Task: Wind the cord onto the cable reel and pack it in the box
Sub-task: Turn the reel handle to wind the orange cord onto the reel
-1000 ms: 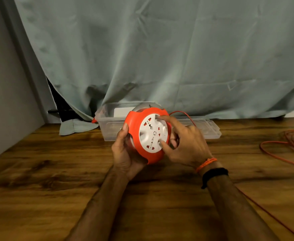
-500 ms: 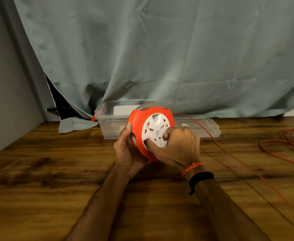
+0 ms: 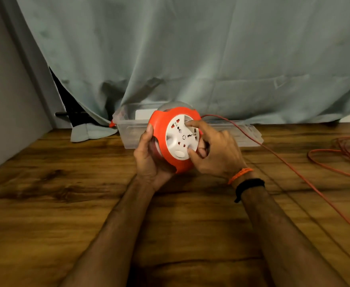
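I hold an orange cable reel [image 3: 159, 129] with a white socket face above the wooden table. My left hand [image 3: 149, 160] cups its left side and underside. My right hand [image 3: 213, 150] grips the white socket disc, index finger at its upper edge, thumb at its lower edge. An orange cord [image 3: 273, 154] leaves the reel's upper right and runs taut down to the right edge. More cord lies in loose loops [image 3: 340, 154] at the far right. A clear plastic box [image 3: 128, 135] stands right behind the reel, its clear lid [image 3: 248, 135] lying beside it.
A grey-green curtain [image 3: 190, 59] hangs behind the table and drapes onto its back edge. A grey wall [image 3: 4, 100] closes the left side. The wooden tabletop [image 3: 66, 204] stretches toward me.
My right hand has turned on the white disc, fingers shifting from its lower side back up to its top edge. The cord to the right has pulled straighter.
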A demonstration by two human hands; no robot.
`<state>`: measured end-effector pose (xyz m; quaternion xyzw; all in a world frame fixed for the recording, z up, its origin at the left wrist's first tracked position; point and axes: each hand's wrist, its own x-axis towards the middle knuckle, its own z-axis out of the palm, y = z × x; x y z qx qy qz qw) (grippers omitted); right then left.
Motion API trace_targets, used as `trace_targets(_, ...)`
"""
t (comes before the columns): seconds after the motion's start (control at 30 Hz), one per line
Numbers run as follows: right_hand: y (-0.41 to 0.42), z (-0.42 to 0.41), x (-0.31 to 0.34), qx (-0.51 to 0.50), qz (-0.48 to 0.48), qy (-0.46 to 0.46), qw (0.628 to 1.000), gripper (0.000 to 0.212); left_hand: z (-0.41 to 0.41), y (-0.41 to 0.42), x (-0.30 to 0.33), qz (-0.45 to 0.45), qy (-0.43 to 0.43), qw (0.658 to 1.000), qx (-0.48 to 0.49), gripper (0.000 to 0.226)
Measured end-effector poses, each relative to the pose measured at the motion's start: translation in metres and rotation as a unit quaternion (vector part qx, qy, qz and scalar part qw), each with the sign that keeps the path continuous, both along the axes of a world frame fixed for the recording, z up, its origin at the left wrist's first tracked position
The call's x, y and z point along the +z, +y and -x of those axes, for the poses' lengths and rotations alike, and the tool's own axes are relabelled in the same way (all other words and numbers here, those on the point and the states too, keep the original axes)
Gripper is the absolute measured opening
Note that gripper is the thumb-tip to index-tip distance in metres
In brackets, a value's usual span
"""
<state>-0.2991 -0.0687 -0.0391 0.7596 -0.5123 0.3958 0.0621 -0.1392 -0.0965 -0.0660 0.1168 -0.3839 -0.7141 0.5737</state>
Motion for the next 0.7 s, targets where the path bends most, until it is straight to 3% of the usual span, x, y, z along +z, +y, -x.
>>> trace_targets(0.07,-0.001,0.001,-0.001,-0.007,-0.020,0.041,0.999,0.064,0.000,-0.001,0.000,-0.003,-0.003,1.000,0.003,0.068)
trace_targets(0.37,-0.009,-0.001,-0.008,-0.064,0.001,0.062,0.996,0.064,0.000,-0.004,-0.003,0.011,-0.016,1.000,0.002,0.070)
trace_targets(0.7,-0.008,-0.018,-0.016,-0.169,0.000,-0.050,0.984,0.058,0.003,-0.002,-0.001,0.021,-0.021,0.999,0.011,0.060)
